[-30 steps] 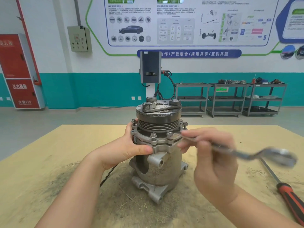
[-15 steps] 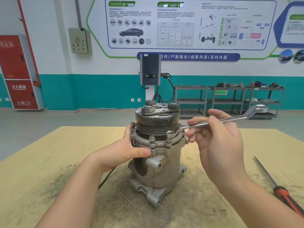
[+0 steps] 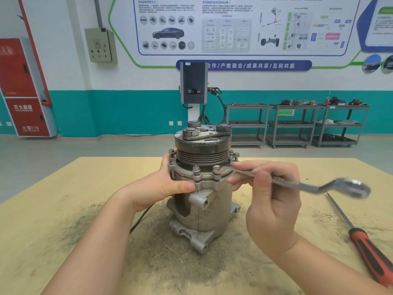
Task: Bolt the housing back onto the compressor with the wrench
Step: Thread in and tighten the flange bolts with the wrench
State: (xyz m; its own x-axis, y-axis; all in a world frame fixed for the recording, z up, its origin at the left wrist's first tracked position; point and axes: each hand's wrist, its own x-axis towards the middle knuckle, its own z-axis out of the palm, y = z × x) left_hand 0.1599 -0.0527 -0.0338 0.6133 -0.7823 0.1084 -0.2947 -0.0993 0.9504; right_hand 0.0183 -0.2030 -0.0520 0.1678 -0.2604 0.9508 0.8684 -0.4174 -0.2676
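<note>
Head: right hand (image 3: 270, 201) grips wrench (image 3: 297, 184).

A white wall with a teal lower band (image 3: 119, 111) carries a large poster board (image 3: 234, 26). At ten o'clock stands a red fire cabinet (image 3: 21, 88); at two o'clock, three grey shelf carts (image 3: 297, 124) on grey floor (image 3: 85, 147).
</note>
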